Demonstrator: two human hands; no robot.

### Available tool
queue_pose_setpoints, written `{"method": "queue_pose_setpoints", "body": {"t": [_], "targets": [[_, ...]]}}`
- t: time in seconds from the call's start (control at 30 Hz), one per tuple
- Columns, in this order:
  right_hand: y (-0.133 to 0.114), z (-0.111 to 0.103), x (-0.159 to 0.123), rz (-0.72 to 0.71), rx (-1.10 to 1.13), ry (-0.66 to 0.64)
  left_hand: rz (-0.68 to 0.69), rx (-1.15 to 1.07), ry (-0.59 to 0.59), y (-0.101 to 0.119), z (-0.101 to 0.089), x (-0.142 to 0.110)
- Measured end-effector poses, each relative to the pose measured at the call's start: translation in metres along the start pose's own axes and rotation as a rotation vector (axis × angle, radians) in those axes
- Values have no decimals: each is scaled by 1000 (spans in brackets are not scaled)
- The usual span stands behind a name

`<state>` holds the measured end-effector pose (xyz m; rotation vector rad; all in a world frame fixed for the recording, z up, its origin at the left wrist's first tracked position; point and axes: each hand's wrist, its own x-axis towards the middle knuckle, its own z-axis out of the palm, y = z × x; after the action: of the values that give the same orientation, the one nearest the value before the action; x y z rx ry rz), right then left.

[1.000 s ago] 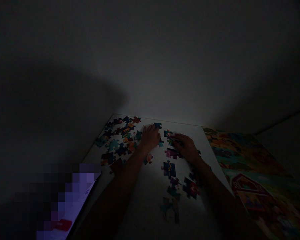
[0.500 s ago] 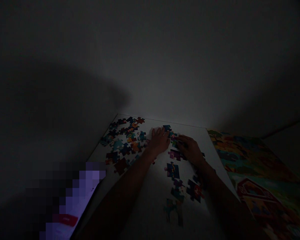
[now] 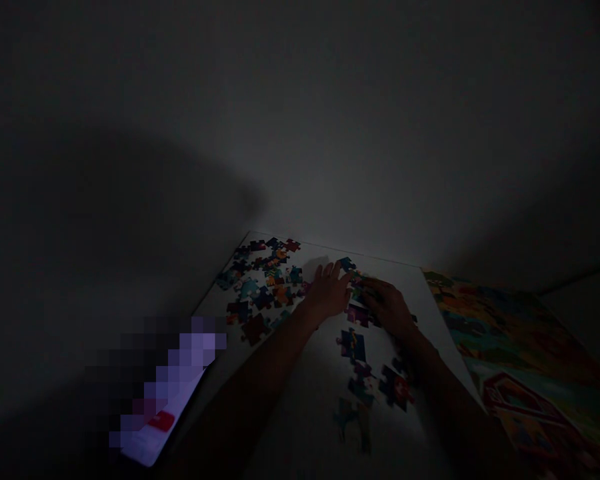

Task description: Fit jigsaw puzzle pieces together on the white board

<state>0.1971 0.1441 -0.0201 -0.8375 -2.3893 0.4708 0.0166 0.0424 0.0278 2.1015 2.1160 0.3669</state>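
Observation:
My left hand [image 3: 330,293] lies flat with its fingers spread on the white board, beside a small cluster of joined puzzle pieces. A dark blue puzzle piece [image 3: 347,264] shows just past its fingertips. From the other side my right hand [image 3: 390,305] reaches the same cluster, its fingers drawn together at a greenish puzzle piece [image 3: 357,292] that they partly cover. Below the hands are a purple puzzle piece [image 3: 359,315] and a blue one with yellow marks [image 3: 353,345]. The dim light hides fine detail.
Many loose puzzle pieces [image 3: 255,328] are scattered over the left of the white board [image 3: 305,400]. Nearer me lie joined dark pieces [image 3: 396,387] and an arch-shaped piece [image 3: 353,421]. A lit screen [image 3: 155,443] glows at left; a colourful picture sheet [image 3: 525,393] lies right.
The view has shifted, so board and hands appear farther right and slightly lower. Both hands stay at the same cluster; the left fingers look a little more spread.

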Motion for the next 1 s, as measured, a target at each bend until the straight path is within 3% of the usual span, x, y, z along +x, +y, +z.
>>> {"method": "queue_pose_setpoints", "body": {"t": [0.17, 0.4, 0.8, 1.0], "targets": [[-2, -1, 1, 11, 9, 2, 67, 81, -3, 8, 3, -46], [-5, -1, 0, 7, 24, 6, 82, 95, 144, -1, 23, -89], [6, 2, -3, 66, 8, -7, -43, -16, 251, -17, 23, -88], [3, 1, -5, 40, -162, -17, -117, -26, 338, -21, 24, -79]]}}
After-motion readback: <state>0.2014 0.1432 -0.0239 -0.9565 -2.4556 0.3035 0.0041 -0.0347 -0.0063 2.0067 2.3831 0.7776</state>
